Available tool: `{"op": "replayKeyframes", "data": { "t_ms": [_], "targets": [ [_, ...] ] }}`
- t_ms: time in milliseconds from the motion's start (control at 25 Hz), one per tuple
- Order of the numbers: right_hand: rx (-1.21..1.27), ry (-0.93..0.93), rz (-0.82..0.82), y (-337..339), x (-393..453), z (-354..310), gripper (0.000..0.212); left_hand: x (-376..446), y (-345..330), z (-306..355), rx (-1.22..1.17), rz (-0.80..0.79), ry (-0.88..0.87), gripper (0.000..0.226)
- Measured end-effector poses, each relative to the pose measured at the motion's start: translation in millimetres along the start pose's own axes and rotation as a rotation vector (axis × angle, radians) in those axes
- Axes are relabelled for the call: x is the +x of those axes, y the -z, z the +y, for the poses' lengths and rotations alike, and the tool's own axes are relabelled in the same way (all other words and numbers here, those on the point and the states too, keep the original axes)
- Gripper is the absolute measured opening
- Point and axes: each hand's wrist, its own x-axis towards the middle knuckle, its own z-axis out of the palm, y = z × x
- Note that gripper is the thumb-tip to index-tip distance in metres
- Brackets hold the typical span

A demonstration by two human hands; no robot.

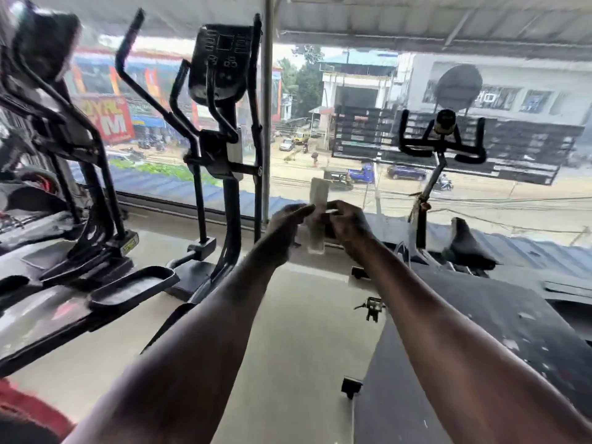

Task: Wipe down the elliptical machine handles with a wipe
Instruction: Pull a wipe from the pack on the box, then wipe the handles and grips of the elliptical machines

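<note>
A pale folded wipe (318,200) stands upright between my two hands, out in front of me at mid-frame. My right hand (347,222) grips its middle with curled fingers. My left hand (290,219) reaches in from the left, fingers extended, touching the wipe's left edge. The black elliptical machine (221,100) stands to the left by the window, with its console on top. Its long left handle (141,81) and right handle (256,91) rise beside the console. Neither hand touches the machine.
A second elliptical (57,129) stands at the far left, its pedals (131,286) low in front. A spin bike (442,145) with a saddle (467,245) is at the right. A dark mat (464,347) covers the floor right. A window pillar (266,123) is straight ahead.
</note>
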Motion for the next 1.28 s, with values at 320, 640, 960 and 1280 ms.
{"op": "replayKeyframes", "data": {
  "t_ms": [320,640,960,1280],
  "targets": [
    [0.173,0.163,0.068,-76.3,215.2,-1.0,0.024,198.7,73.6,68.1,0.015,0.072,-0.031,0.036],
    [0.130,0.363,-0.054,-69.8,444.6,-46.4,0.010,413.5,57.1,146.2,0.072,0.233,-0.289,0.032],
    [-0.131,0.601,-0.145,-95.1,634.5,-117.9,0.023,589.2,82.5,226.1,0.155,0.369,-0.565,0.020],
    [-0.390,0.886,0.043,-157.9,797.9,-159.7,0.027,748.3,157.1,305.2,0.303,0.469,-0.770,0.018]
  ]
}}
